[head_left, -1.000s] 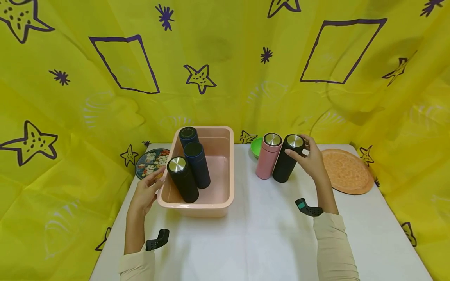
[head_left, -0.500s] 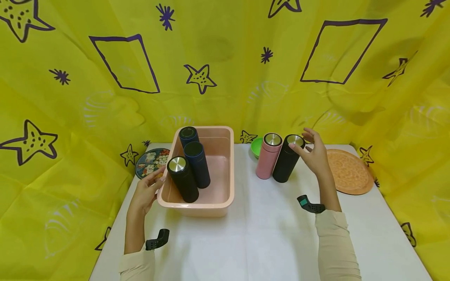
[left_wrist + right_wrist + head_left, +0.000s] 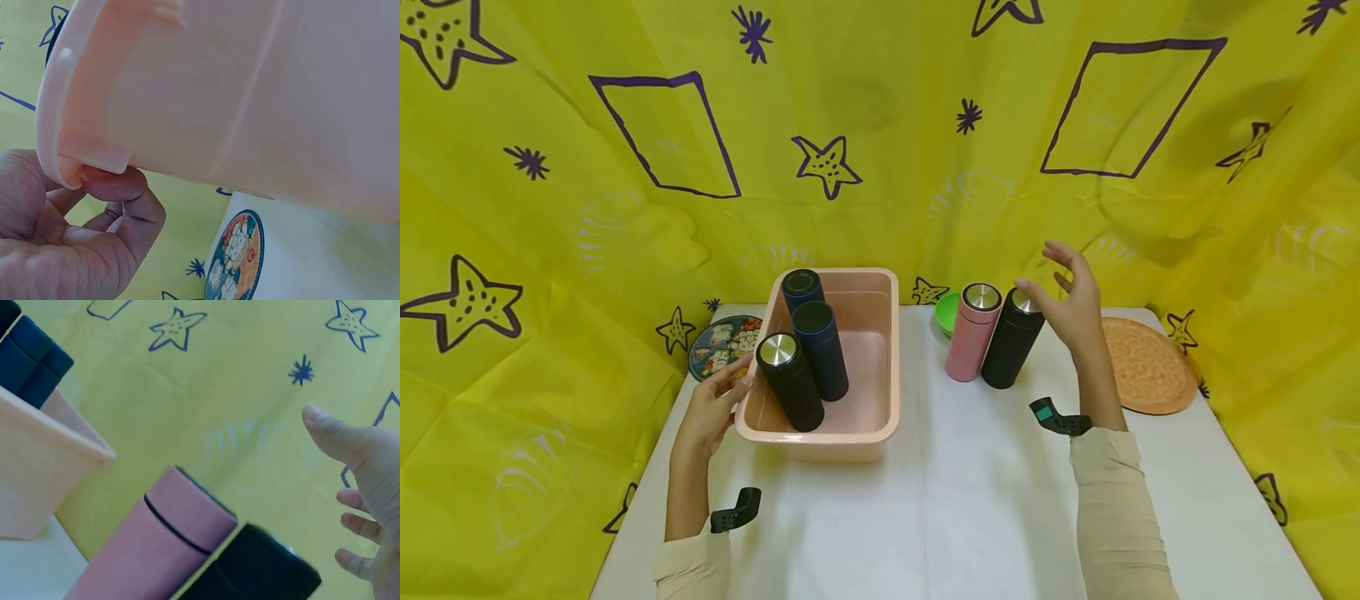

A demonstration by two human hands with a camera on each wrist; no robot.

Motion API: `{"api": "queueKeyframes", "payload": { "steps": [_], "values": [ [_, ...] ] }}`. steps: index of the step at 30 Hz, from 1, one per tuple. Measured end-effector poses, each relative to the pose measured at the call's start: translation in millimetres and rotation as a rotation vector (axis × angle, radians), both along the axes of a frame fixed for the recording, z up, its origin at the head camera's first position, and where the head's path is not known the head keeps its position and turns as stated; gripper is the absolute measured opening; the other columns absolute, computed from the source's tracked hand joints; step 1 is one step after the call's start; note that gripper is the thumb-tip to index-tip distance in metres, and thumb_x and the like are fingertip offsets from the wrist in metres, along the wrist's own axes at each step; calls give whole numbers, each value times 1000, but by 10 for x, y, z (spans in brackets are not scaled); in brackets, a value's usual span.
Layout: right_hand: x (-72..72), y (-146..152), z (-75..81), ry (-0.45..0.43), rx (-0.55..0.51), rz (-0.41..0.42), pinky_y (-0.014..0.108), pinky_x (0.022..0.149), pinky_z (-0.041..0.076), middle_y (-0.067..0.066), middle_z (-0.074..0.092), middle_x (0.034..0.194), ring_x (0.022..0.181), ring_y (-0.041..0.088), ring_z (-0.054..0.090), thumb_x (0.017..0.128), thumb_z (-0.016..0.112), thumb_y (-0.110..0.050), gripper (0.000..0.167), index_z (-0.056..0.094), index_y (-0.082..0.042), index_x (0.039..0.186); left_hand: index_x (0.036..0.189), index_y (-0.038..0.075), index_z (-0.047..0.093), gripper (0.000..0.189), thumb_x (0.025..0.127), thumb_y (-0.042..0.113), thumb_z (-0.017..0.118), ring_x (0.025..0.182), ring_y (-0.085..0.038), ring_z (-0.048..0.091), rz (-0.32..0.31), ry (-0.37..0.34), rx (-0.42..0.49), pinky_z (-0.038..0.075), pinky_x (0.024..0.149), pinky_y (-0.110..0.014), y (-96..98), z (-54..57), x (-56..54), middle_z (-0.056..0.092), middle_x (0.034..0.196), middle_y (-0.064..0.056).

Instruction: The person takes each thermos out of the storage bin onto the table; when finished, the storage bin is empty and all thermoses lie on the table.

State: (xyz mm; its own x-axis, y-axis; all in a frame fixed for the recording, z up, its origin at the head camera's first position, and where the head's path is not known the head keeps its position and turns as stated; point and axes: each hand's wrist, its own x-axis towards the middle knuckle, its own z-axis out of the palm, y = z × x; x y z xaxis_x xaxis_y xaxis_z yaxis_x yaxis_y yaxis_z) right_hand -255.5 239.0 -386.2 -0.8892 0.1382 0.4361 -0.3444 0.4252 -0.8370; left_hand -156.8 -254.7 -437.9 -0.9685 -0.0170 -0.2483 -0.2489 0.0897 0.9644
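A pink plastic tub [image 3: 892,367] holds a black thermos bottle [image 3: 795,392] with a silver lid top and two dark blue thermos bottles, one at the middle [image 3: 825,354] and one behind [image 3: 802,290]. My left hand [image 3: 706,417] grips the tub's left rim, fingers curled under the lip in the left wrist view. On the table's right, a pink thermos bottle [image 3: 973,337] and another black thermos bottle [image 3: 1009,350] stand side by side. My right hand [image 3: 1071,312] is beside and above that black bottle's lid, fingers spread; the right wrist view shows it apart from both bottles.
A green bowl [image 3: 946,314] is partly hidden behind the pink bottle. A round pizza-like board [image 3: 1150,367] lies at the right, and a round patterned mat [image 3: 715,346] lies left of the tub. A yellow curtain [image 3: 880,225] hangs behind the white table [image 3: 940,517].
My right hand has let go of the black bottle on the table and risen away from it, its fingers opening. The left hand, tub and bottles stay in place.
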Motion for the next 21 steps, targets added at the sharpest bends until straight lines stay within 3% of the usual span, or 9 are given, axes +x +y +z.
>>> {"api": "queueKeyframes", "payload": {
  "steps": [6,11,16,21],
  "values": [
    [-49,-152,126,98,-13,62,48,113,36,14,53,136,131,22,44,82,78,-9,64,50,-7,140,152,13,36,53,103,19,51,97,-5,59,-1,0,6,57,81,-28,-6,-11,-1,53,103,6],
    [-64,-334,255,106,-7,137,49,112,37,16,51,138,132,25,43,82,76,-3,64,48,-2,140,152,13,35,53,103,19,51,97,-5,59,1,-4,9,57,81,-28,-10,-14,-4,53,103,6],
    [24,-569,450,116,15,216,52,110,38,23,48,139,132,31,44,83,73,1,62,46,5,139,152,13,36,52,103,19,51,93,-5,59,-3,-3,6,57,79,-27,-6,-11,-4,53,101,5],
    [53,-761,526,106,16,298,52,108,40,23,48,140,132,33,45,85,74,-3,63,44,5,139,153,13,35,52,103,19,50,92,-5,58,-2,-3,11,56,78,-26,-2,-15,-3,52,99,5]
  ]
}}
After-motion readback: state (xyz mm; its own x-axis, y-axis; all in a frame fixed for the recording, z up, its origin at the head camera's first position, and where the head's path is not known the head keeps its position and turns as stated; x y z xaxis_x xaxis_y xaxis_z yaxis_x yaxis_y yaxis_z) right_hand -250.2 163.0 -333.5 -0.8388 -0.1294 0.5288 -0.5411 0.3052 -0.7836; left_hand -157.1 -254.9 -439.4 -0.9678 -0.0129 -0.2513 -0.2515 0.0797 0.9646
